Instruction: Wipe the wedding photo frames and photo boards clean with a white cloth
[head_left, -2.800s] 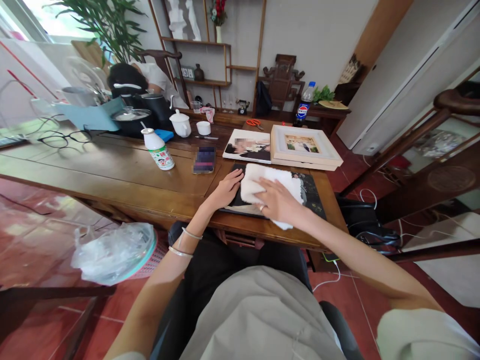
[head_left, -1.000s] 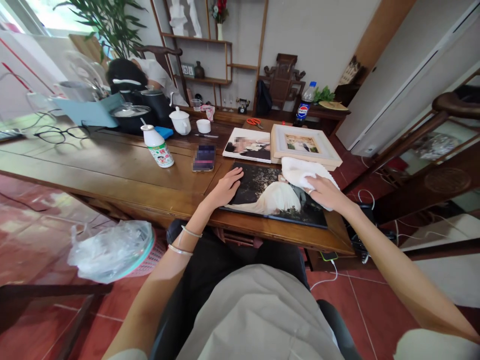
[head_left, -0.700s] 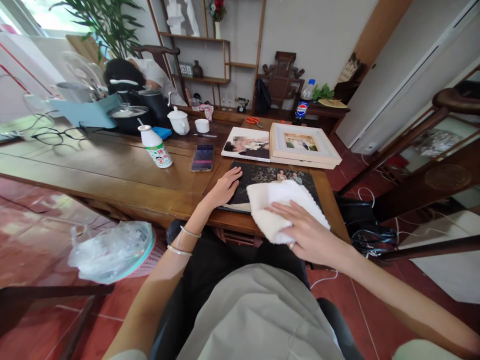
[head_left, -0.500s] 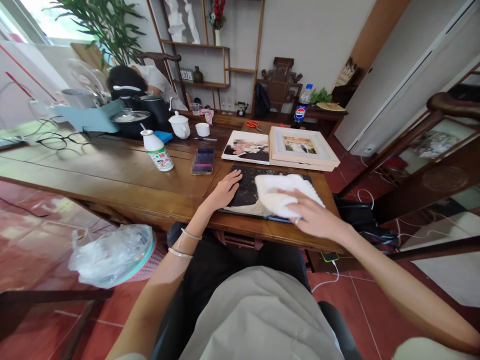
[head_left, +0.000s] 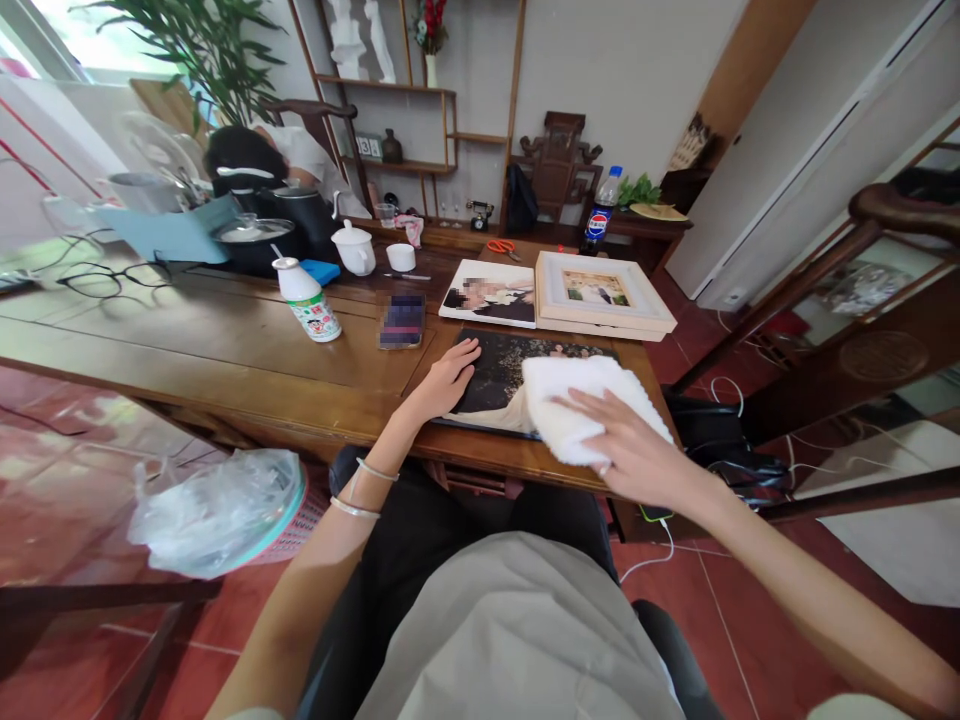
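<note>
A dark photo panel [head_left: 491, 372] with a pale dress pictured along its lower part lies flat near the table's front edge. My left hand [head_left: 447, 380] rests on its left end, fingers stretched out over the edge. A fluffy white cloth [head_left: 556, 405] covers most of the panel's right side. My right hand [head_left: 634, 452] holds the cloth from above against the panel; its thumb is partly hidden. Behind the panel lie a photo print [head_left: 487, 292] and a cream-framed photo [head_left: 604, 290] side by side.
Left of the panel are a phone [head_left: 402, 322] and a white drink bottle [head_left: 306, 302] with a straw. A teapot [head_left: 354, 250], a white cup [head_left: 400, 258] and orange-handled scissors [head_left: 501, 246] stand further back. A person [head_left: 251, 160] leans at the far left.
My right hand has slid the white cloth right and slightly toward me, uncovering more of the panel's middle. My left hand stays in place on the panel.
</note>
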